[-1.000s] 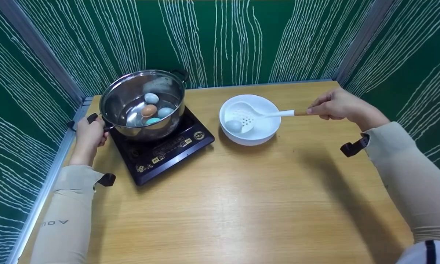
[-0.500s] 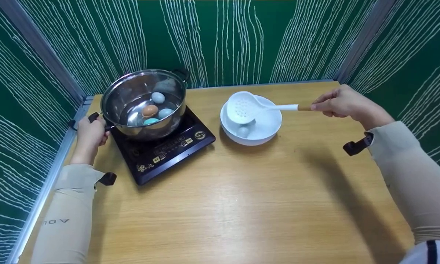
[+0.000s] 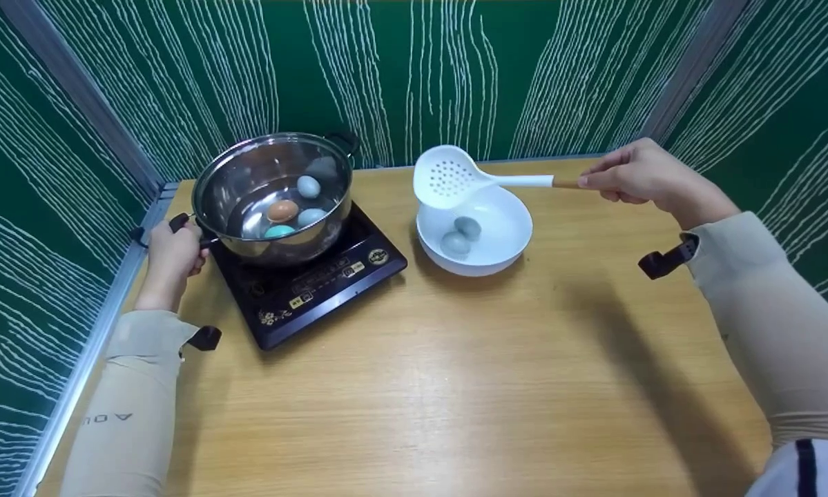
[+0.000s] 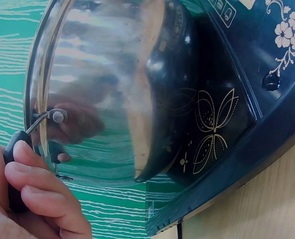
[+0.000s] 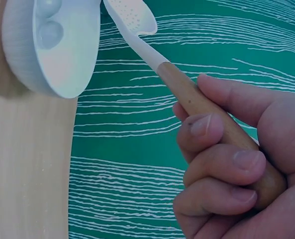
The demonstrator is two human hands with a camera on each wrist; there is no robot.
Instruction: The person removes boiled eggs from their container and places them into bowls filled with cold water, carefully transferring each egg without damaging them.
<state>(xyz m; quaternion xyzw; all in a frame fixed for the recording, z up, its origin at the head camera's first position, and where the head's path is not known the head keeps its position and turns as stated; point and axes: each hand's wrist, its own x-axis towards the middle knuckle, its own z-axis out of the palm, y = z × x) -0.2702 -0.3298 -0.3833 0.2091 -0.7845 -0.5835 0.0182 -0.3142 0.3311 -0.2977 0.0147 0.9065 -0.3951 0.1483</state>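
My left hand (image 3: 173, 254) grips the black side handle (image 4: 17, 149) of a steel pot (image 3: 275, 248). Inside the pot sit several eggs: a brown egg (image 3: 282, 211), a turquoise egg (image 3: 279, 231) and pale blue ones. With curled fingers my right hand (image 3: 645, 178) holds a white slotted spoon (image 3: 447, 178) by its wooden handle (image 5: 202, 102). The spoon's perforated bowl hangs over the far left rim of a white bowl (image 3: 496, 259), with no egg in it. Two pale eggs lie side by side in the white bowl, the nearer egg (image 3: 455, 243) slightly left of the other egg (image 3: 468, 227).
Under the pot is a black induction cooker (image 3: 331, 290) with gold markings. All stands on a wooden table (image 3: 441, 386). Green panels (image 3: 448, 83) with white wavy lines rise behind and at both sides, joined by grey metal posts (image 3: 690, 69).
The slotted spoon tilted, and its egg slid into the white bowl; the spoon then rose away toward the back. Two eggs now show in the bowl. My left hand kept its grip.
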